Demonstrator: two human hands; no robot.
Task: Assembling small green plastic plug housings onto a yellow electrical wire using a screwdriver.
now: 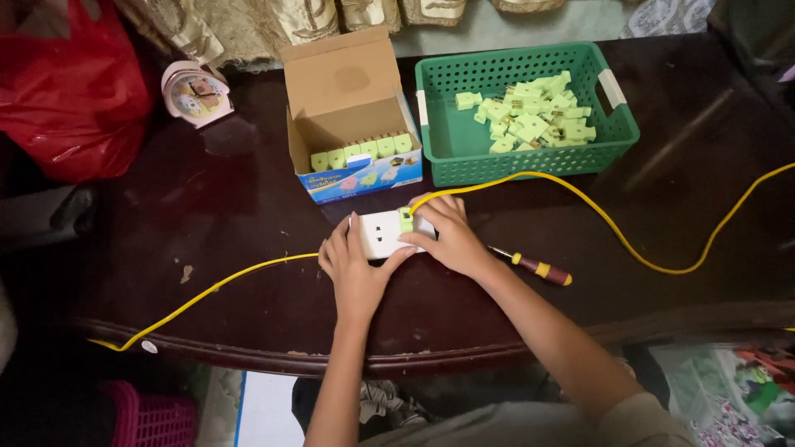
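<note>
Cardboard box (352, 116) & green basket (530, 157) block far side (yellow cable (629, 248) crosses right); dark table (224, 215) open left.

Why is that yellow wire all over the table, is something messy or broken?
Nothing looks broken. The yellow cable loops loosely across the dark table past the white socket block, which both hands hold. The screwdriver lies slantwise near the table edge, and small pale scraps dot the tabletop.
</note>
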